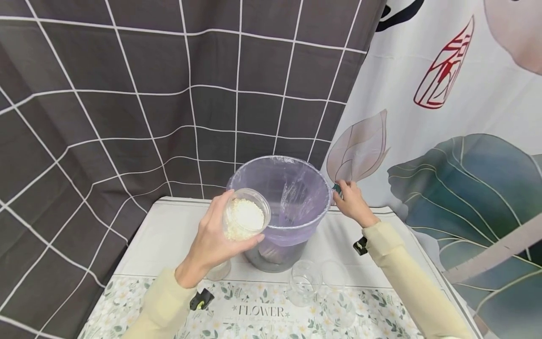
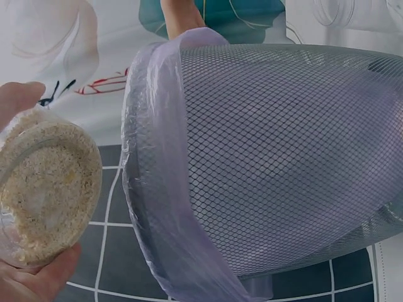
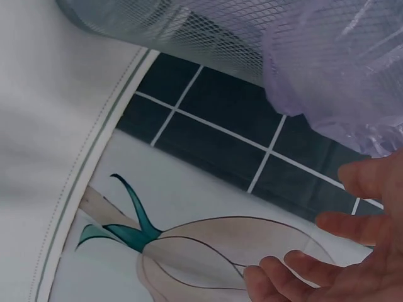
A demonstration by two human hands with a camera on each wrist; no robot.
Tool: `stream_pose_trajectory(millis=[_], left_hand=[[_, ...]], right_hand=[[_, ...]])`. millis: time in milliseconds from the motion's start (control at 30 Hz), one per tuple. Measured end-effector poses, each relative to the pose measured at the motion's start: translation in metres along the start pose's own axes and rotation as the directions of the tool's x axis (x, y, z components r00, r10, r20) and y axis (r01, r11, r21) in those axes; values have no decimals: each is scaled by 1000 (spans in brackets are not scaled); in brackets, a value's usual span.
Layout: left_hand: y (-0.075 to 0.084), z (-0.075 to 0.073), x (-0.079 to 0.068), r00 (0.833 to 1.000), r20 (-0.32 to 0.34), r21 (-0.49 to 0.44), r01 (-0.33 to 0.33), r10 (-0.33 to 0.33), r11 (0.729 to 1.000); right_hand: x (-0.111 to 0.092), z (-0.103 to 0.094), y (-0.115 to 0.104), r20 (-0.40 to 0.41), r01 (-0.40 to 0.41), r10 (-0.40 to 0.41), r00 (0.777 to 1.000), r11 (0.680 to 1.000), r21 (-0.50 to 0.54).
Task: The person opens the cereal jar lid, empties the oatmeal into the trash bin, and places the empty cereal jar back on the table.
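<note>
Left hand (image 1: 211,238) grips jar of pale grains (image 1: 246,215) just above the near-left edge of the upright bin (image 1: 277,260); right hand (image 1: 354,203) empty, fingers loose, beside bin's right side.

Left of the grey mesh bin (image 1: 275,264) with purple plastic liner (image 1: 296,233), the left hand (image 1: 213,244) partly hides a clear round container (image 1: 220,271). Fine grey print (image 1: 256,320) before the bin is too small to read. Wrist-view edges crop the right hand (image 3: 371,255) and the clear grain-filled jar (image 2: 50,189) beside the bin.
</note>
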State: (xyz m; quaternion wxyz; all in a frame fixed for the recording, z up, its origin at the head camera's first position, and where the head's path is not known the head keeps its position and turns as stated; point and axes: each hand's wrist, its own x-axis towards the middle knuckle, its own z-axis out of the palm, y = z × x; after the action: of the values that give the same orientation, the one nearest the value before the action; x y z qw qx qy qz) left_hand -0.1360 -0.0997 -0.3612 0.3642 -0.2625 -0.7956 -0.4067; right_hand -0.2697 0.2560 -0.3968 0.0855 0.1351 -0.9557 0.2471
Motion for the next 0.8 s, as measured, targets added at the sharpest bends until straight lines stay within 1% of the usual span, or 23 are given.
stream_pose_trajectory(millis=[233,467,600,700,800], left_hand=[[2,1,8,1000,19,-7,15,-15,1000],[4,1,12,999,41,2,31,-31,1000],[3,1,14,998,40,18,39,-40,999],[2,1,17,998,49,25,46,-48,999],[2,2,19,996,64,23,56,-58,998]], right_hand=[[6,-3,-6,-59,48,-48,997,999,1],[12,-8,-14,-119,54,-47,992,997,55],[14,-10,-19,-155,65,-56,986,996,56],[15,-10,-23,-185,72,-61,981,996,55],[16,-10,-27,-203,75,-58,977,994,75]])
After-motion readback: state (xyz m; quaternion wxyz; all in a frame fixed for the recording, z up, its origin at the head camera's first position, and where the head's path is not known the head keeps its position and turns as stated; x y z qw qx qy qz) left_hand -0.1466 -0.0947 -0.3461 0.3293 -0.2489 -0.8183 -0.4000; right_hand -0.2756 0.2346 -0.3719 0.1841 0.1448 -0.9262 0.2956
